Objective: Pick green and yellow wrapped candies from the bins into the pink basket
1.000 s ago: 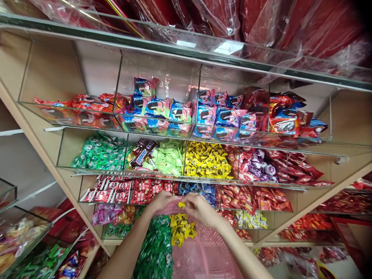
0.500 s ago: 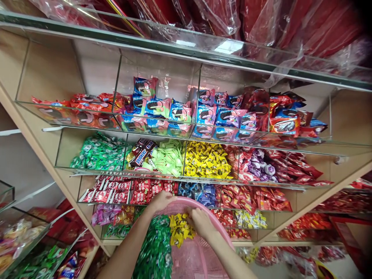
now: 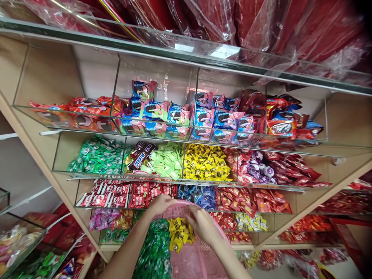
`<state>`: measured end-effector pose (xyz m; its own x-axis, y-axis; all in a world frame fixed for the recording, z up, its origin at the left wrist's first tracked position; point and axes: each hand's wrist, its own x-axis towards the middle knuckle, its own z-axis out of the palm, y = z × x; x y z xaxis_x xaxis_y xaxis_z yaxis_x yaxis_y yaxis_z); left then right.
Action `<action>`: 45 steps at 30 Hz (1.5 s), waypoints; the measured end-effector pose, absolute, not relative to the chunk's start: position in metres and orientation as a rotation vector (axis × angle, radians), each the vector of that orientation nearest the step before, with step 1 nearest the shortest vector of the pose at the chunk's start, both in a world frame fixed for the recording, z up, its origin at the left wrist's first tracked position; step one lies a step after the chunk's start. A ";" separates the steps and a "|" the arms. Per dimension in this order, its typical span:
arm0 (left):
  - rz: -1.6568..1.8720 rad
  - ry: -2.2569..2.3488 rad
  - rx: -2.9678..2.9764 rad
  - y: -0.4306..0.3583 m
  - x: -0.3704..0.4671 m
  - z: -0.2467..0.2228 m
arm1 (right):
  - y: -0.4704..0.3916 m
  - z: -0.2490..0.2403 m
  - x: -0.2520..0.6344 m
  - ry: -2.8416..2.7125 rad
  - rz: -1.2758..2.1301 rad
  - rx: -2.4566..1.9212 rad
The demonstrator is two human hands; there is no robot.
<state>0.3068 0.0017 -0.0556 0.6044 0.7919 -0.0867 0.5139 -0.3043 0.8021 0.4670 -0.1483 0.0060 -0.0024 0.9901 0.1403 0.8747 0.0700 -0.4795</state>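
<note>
My left hand [image 3: 162, 204] is closed on the far left rim of a pink plastic basket [image 3: 190, 265]. Inside the basket, a heap of green-wrapped candies [image 3: 154, 248] fills the left side, beside a smaller pile of yellow-wrapped candies [image 3: 180, 234]. My right hand [image 3: 200, 221] is over the basket's far right part, just right of the yellow pile, with its fingers curled in. Whatever those fingers hold, if anything, is hidden from view.
A glass-fronted shelf rack [image 3: 162, 178] rises beyond the basket, its bins holding yellow candies [image 3: 206, 162], green candies [image 3: 97, 157], Snickers bars [image 3: 141, 157] and packaged cookies [image 3: 155, 110]. Red bags in clear plastic [image 3: 209, 17] lie on top. More candy shelves flank both sides.
My right hand has shifted slightly, its curled fingers now higher against the basket's far rim. The left hand keeps its hold on the rim. The camera view has shifted a little.
</note>
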 end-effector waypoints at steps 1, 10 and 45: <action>0.413 1.028 1.974 0.001 0.307 -0.055 | -0.148 0.014 0.470 -1.911 0.331 -1.842; 0.402 0.969 1.928 -0.002 0.305 -0.048 | -0.146 0.109 0.533 -1.829 -0.210 -1.852; 0.451 0.908 1.968 0.003 0.307 -0.056 | -0.139 0.038 0.460 -1.954 0.357 -1.486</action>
